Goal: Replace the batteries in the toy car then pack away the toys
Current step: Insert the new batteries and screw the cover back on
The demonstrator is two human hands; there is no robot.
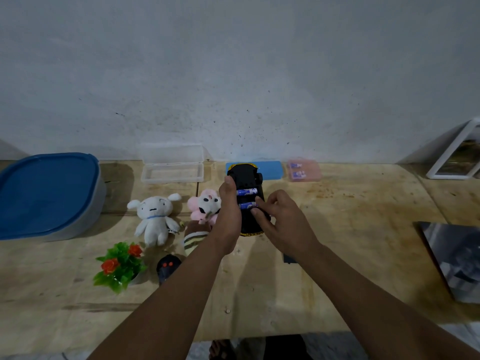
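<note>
The black toy car (248, 178) with yellow trim lies upside down on the wooden table (337, 229), its battery bay open. Two blue batteries (246, 191) sit in the bay, one behind the other. My left hand (228, 211) grips the car's left side. My right hand (280, 219) rests on the car's right side, its fingertips touching the nearer battery (246, 205). A small pink case (304, 168) with two more batteries lies at the back right. A dark flat piece (288, 258), perhaps the bay cover, shows beside my right forearm.
A big grey tub with a blue lid (49, 196) stands at the left. An open clear box (172, 165) and a blue case (270, 168) lie near the wall. A white plush (154, 216), pink plush (205, 206), striped toy (193, 240), dark toy (167, 267) and plastic plant (120, 266) sit left.
</note>
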